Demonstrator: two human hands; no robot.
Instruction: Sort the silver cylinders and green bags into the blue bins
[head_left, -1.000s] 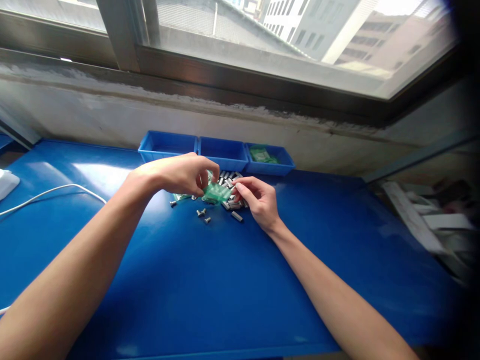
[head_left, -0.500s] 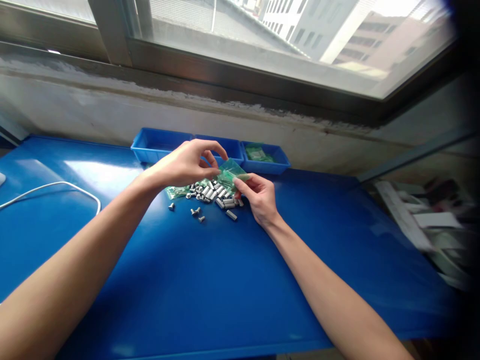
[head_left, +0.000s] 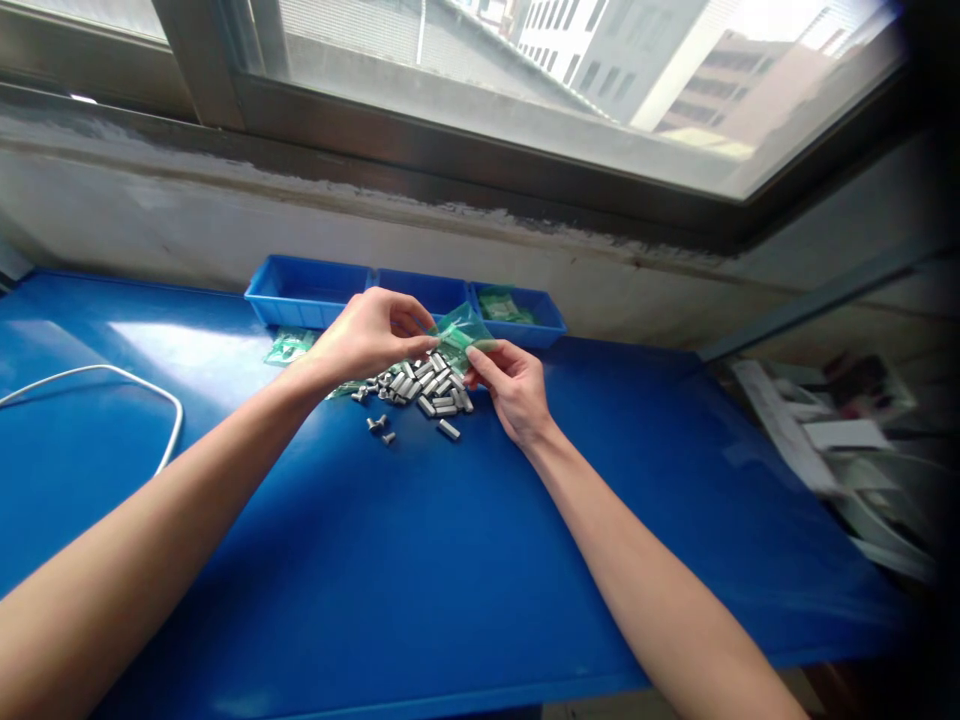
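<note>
Between my two hands is a small green-tinted plastic bag, raised above the table. My left hand pinches its left side between thumb and fingers. On its right side, my right hand grips the bag with thumb and fingertips. Whatever the bag contains is too small to make out. Just below lies a pile of short silver metal cylinders, with a few silver screws in front of it. Another green bag lies behind my left wrist, and part of one shows beside the pile.
Three joined blue bins stand along the wall: a left bin, a middle one partly behind my left hand, and a right one with green bags inside. A white cable curves across the blue table at left.
My left hand's fingers have closed onto the bag's left side, where they were spread beside it before. The view has shifted slightly, and a green bag behind my left wrist now shows.
</note>
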